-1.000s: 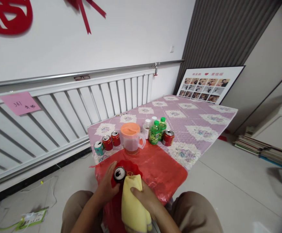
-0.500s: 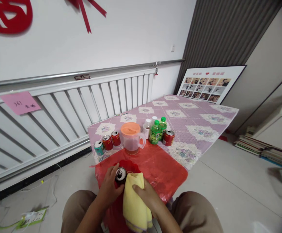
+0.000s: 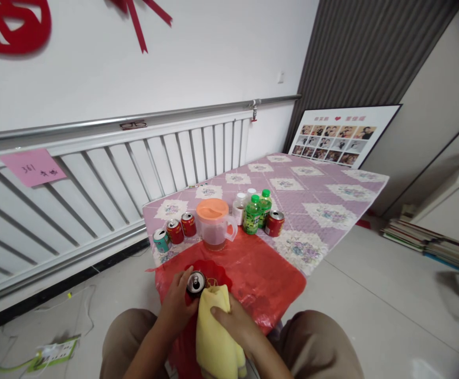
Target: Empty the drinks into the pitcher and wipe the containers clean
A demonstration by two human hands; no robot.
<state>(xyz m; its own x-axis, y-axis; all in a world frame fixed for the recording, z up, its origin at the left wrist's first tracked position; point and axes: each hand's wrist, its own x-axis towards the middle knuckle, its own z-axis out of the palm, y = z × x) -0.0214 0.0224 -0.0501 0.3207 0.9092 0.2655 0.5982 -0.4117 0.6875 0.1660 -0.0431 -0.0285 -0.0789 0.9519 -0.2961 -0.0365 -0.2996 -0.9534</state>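
My left hand [image 3: 177, 301] is wrapped round a dark open can [image 3: 196, 283], which is upright over a red scalloped dish [image 3: 222, 273]. A folded yellow cloth [image 3: 216, 334] hangs from my right hand [image 3: 235, 318], thumb on top, its upper end close beside the can. The dish rests on a red plastic sheet [image 3: 265, 273] at the table's near corner. Behind it stands a clear jug [image 3: 213, 231] with an orange lid and a little liquid inside. My fingertips under the cloth are hidden.
Left of the jug are a teal can [image 3: 161, 240] and two red cans [image 3: 175, 231]. On its right stand green bottles [image 3: 252, 215], white-capped bottles [image 3: 239, 208] and another red can [image 3: 274, 223]. A radiator [image 3: 182, 158] runs behind the patterned tablecloth [image 3: 324, 195].
My right hand and the yellow cloth have moved slightly left and down, showing more of the dish. The can in my left hand has shifted very little.
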